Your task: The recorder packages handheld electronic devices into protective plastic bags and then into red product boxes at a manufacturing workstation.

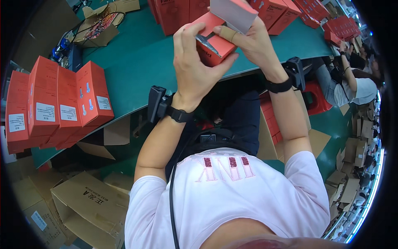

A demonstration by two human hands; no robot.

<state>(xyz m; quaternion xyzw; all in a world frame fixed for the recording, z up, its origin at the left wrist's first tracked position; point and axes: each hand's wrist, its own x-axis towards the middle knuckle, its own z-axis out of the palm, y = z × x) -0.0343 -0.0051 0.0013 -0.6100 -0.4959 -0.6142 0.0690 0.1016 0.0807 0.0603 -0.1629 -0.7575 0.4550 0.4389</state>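
Red box [224, 45]: you are holding it in both hands, above the near edge of the green table [132, 62], in front of your torso.

Left hand [192, 68]: the fingers are curling over the box's left side and the thumb is lying along its near, lower side; the grip is partly closed, only as wide as the carton. It is probably serving as the cradle, leaving the other hand free for finer work.

Right hand [251, 43]: the thumb, wearing a tan wrap [227, 33], is pressing at the opening; the fingers are bending behind the raised pale flap [232, 10], their tips hidden. This grip is likely holding the flap clear of the mouth.

Orientation: the open end is facing up towards your head, a printed side is facing your body, and the flap is standing up from the far side. The long axis is apparently running away from you and downward; foreshortening is leaving its exact tilt uncertain.

Left along the table, red cartons [66, 89] are standing side by side, presumably for easy reach.
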